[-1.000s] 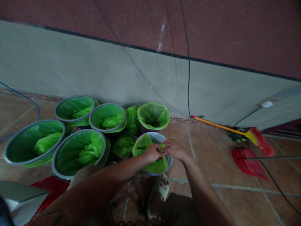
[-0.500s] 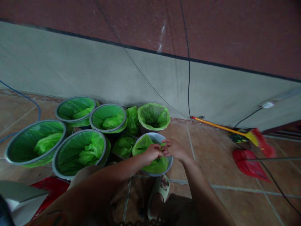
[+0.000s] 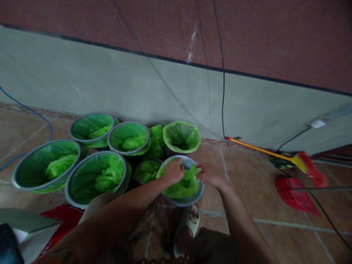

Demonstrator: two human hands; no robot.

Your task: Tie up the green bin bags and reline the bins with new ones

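Note:
A small grey bin (image 3: 183, 200) stands on the tiled floor just beyond my foot, with a bright green plastic bag (image 3: 181, 185) inside it. My left hand (image 3: 173, 171) is closed on the bag's edge over the bin's far left rim. Over the right rim, my right hand (image 3: 210, 173) pinches the bag's opposite edge. The bag's mouth is stretched between the two hands.
Several grey bins lined with green bags (image 3: 96, 176) cluster to the left, against a grey wall (image 3: 110, 84). A yellow-handled broom (image 3: 275, 152) and a red dustpan (image 3: 295, 192) lie to the right. Cables hang down the wall. A red basket (image 3: 62, 218) sits at lower left.
My hands were together over the bin's middle; they have drawn apart, spreading the green bag's mouth toward the rim. The view shifted slightly right.

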